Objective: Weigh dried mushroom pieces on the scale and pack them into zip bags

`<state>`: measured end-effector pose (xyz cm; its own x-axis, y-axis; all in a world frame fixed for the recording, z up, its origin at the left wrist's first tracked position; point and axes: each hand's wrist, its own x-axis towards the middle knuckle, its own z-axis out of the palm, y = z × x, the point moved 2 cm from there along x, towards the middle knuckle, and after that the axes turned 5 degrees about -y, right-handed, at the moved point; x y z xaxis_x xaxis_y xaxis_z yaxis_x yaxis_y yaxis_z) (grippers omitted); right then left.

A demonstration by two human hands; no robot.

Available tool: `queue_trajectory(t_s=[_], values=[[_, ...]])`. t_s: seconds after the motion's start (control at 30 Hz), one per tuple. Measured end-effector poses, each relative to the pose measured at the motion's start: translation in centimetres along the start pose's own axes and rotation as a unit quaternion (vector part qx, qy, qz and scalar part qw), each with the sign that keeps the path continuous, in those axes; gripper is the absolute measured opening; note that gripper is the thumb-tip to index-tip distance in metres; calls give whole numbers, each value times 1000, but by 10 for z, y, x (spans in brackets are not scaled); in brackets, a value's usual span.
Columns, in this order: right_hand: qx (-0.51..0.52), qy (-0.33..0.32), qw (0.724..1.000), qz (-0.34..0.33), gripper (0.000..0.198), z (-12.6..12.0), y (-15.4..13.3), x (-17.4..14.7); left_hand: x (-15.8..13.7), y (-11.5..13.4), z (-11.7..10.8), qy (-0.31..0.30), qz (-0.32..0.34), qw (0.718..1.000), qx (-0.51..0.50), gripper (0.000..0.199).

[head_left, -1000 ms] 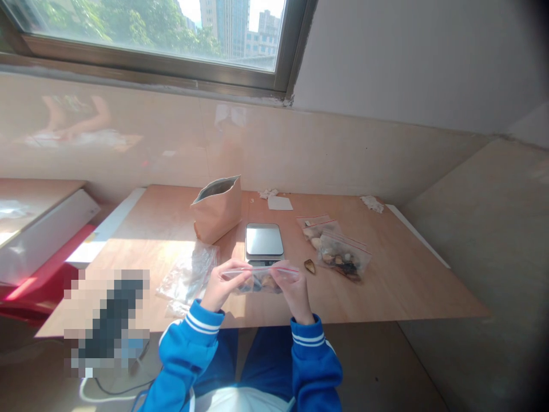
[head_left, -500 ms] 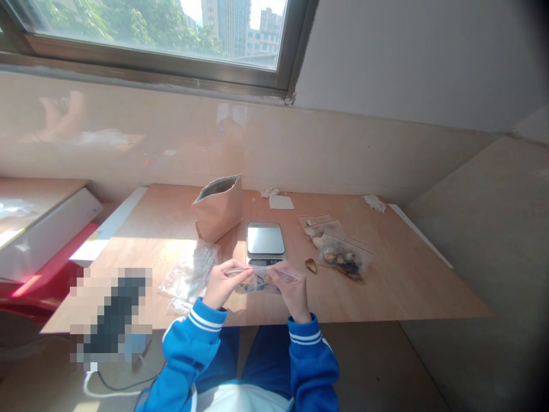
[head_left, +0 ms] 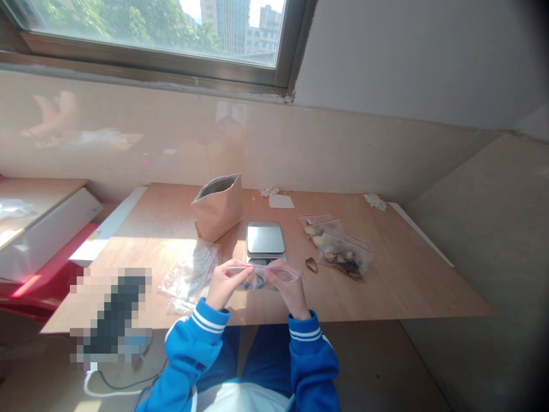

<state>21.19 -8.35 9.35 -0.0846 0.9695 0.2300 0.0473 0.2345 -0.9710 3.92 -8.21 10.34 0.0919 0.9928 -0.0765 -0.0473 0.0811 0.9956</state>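
Both hands hold one small clear zip bag (head_left: pixel 259 277) with a red seal strip, just above the table's near edge. My left hand (head_left: pixel 225 285) pinches its left end and my right hand (head_left: pixel 286 289) pinches along the top strip towards the middle. Dark and pale pieces show inside the bag. Directly behind it sits a small digital scale (head_left: pixel 265 238) with a bare steel platform.
An open brown paper pouch (head_left: pixel 218 207) stands left of the scale. Empty clear bags (head_left: pixel 191 273) lie at the left. Two filled zip bags (head_left: pixel 341 252) and one loose dark piece (head_left: pixel 310 264) lie right of the scale. The wooden table (head_left: pixel 407 286) ends near my lap.
My right hand's fingers have slid leftwards along the bag's top strip, closer to my left hand. The bag has stayed in about the same place.
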Motion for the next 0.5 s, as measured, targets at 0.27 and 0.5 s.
queue_trajectory(t_s=[0.27, 0.5], values=[[18, 42, 999, -15, 15, 11, -8, 0, -1, 3, 5, -7, 40, 999, 3, 24], [4, 24, 1000, -18, 18, 16, -14, 3, -1, 1, 7, 6, 67, 997, 30, 22]])
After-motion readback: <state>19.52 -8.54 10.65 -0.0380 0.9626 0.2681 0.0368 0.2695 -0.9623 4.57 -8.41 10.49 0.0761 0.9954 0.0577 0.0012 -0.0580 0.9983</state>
